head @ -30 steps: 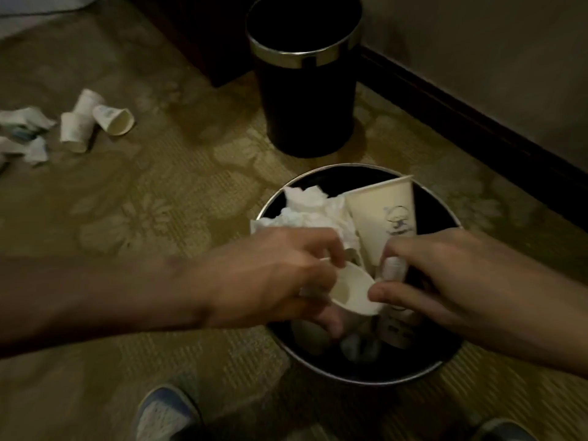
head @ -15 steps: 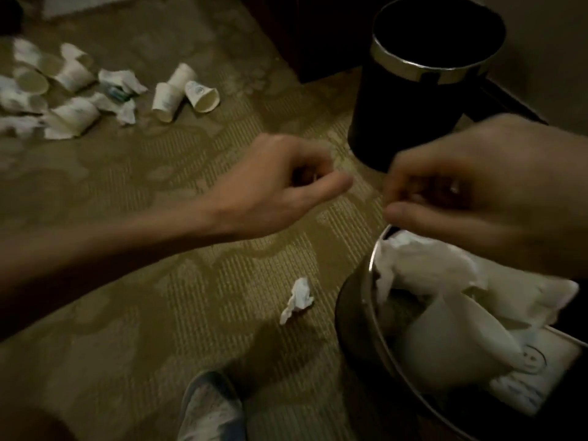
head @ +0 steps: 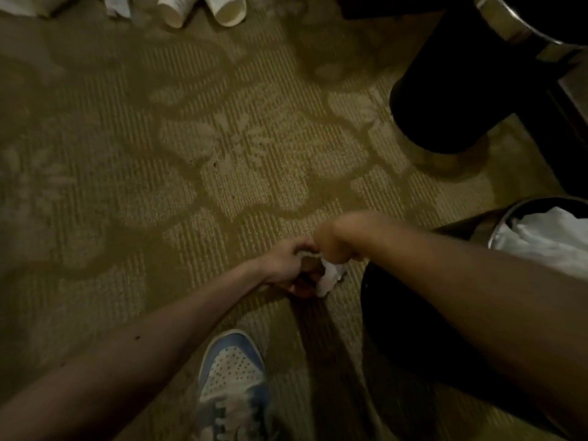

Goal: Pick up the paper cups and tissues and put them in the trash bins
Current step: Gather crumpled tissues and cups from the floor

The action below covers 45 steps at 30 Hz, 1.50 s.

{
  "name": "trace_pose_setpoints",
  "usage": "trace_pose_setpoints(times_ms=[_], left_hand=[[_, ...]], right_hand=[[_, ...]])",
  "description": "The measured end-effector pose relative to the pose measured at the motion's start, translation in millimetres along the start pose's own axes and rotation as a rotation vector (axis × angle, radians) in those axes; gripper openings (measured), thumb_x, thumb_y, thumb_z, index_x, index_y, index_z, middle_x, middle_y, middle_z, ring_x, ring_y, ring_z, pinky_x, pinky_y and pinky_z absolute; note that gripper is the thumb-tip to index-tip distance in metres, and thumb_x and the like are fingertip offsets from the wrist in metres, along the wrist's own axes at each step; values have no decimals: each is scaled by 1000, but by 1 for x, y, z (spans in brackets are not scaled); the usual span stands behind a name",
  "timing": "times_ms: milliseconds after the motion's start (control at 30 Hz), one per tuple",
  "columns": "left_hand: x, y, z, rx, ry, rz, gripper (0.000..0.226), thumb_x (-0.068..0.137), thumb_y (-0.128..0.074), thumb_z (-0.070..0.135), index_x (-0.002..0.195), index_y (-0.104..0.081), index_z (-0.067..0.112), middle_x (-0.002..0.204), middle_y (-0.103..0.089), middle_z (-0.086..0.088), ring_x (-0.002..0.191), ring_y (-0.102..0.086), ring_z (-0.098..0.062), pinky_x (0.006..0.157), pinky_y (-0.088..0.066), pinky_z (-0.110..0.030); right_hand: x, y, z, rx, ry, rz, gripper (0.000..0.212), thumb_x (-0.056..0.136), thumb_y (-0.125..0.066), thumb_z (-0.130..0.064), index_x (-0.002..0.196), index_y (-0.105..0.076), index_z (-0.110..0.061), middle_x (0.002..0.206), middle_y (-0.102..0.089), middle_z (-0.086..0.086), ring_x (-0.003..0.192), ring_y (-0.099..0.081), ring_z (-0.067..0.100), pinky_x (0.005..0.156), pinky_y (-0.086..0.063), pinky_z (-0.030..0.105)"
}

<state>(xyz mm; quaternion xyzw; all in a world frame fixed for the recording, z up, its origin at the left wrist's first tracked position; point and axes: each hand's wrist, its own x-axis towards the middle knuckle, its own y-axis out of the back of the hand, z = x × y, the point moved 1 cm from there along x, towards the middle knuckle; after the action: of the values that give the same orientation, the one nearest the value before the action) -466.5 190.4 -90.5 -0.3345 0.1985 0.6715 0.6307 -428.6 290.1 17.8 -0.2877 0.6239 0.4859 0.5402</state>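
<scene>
A small crumpled white tissue [head: 331, 276] lies low over the carpet just left of the near trash bin [head: 506, 226]. Both hands meet on it. My left hand [head: 291, 270] curls its fingers around the tissue's left side, and my right hand [head: 339, 246] grips it from above in a fist. White tissues [head: 553, 243] fill the near bin up to its chrome rim. The far bin [head: 461, 90] is black with a chrome rim and stands at the upper right. Two paper cups [head: 173, 11] [head: 227, 12] lie on their sides at the top edge.
Patterned tan carpet [head: 222, 138] covers the floor. My blue and white shoe [head: 232, 377] stands just below the hands. More white litter [head: 117, 6] shows at the top left edge. A dark baseboard [head: 572, 90] runs behind the bins.
Both hands have dropped from above the near bin down to the tissue on the carpet and closed on it. The view has tilted down and swung left.
</scene>
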Motion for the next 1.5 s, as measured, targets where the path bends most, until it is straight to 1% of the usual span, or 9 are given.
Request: trace_pose_setpoints(times_ms=[133, 267, 367, 467, 533, 733, 933, 1267, 1500], left_hand=[[0, -4, -12, -264, 23, 1, 27, 97, -55, 5, 114, -61, 25, 96, -74, -11, 82, -75, -28, 58, -58, -33], [-4, -12, -19, -340, -8, 33, 31, 95, -53, 1, 111, -59, 27, 88, -75, -9, 77, -74, -27, 59, -60, -34], [-9, -15, -20, -404, -41, 43, 33, 93, -58, -2, 118, -59, 19, 92, -74, -7, 81, -74, -21, 64, -60, -31], [-17, -11, -12, -552, -110, 133, 28, 91, -61, -5, 116, -62, 7, 94, -73, -13, 83, -73, -22, 66, -61, -29], [-24, -2, -1, -631, -168, 196, 25, 88, -63, -5, 112, -64, 4, 94, -73, -12, 81, -73, -21, 64, -61, -27], [-58, 26, 55, -649, -453, 313, 24, 74, -72, 11, 97, -66, 12, 82, -76, -3, 74, -73, -13, 59, -56, -19], [-103, -8, 149, -422, -775, 207, 31, 66, -82, 24, 92, -64, 25, 82, -75, -5, 77, -73, -19, 61, -57, -24], [-104, -150, 209, 470, -986, -26, 16, 73, -83, 25, 77, -67, 22, 77, -73, 0, 72, -72, -15, 65, -60, -44], [-93, -206, 227, 1064, -999, -130, 12, 83, -75, 39, 88, -75, 29, 80, -71, 16, 78, -61, 12, 64, -49, -13]], right_hand=[[25, -31, -12, 359, -104, 110, 36, 93, -59, -9, 129, -52, -7, 116, -58, 12, 98, -58, 24, 82, -49, 30], [33, -46, -5, 620, -214, 347, 6, 94, -59, -12, 97, -63, -7, 94, -58, 8, 90, -60, 21, 65, -46, 27], [31, -48, 2, 828, -240, 393, 9, 88, -70, -14, 84, -64, -8, 98, -67, 10, 86, -63, 17, 65, -49, 26], [24, -39, 3, 978, -180, 454, 20, 82, -77, -12, 97, -69, -2, 100, -69, 12, 95, -68, 23, 79, -57, 32], [14, -27, 5, 1099, -88, 517, 6, 85, -70, -2, 87, -65, -4, 98, -67, 16, 98, -68, 29, 84, -58, 40], [-47, 25, 11, 1202, 240, 624, 12, 85, -69, 5, 82, -62, -4, 93, -67, 18, 79, -69, 24, 68, -61, 35], [-165, 43, 66, 964, 296, 756, 12, 85, -71, -3, 94, -69, -10, 78, -72, 0, 62, -69, 4, 52, -50, 13], [-250, -104, 159, 891, 194, 913, 11, 77, -77, -17, 86, -70, -20, 82, -73, -10, 70, -69, 1, 63, -52, 12], [-244, -179, 188, 962, 170, 903, 7, 80, -77, -18, 83, -73, -23, 80, -74, -14, 74, -70, -1, 69, -54, 14]])
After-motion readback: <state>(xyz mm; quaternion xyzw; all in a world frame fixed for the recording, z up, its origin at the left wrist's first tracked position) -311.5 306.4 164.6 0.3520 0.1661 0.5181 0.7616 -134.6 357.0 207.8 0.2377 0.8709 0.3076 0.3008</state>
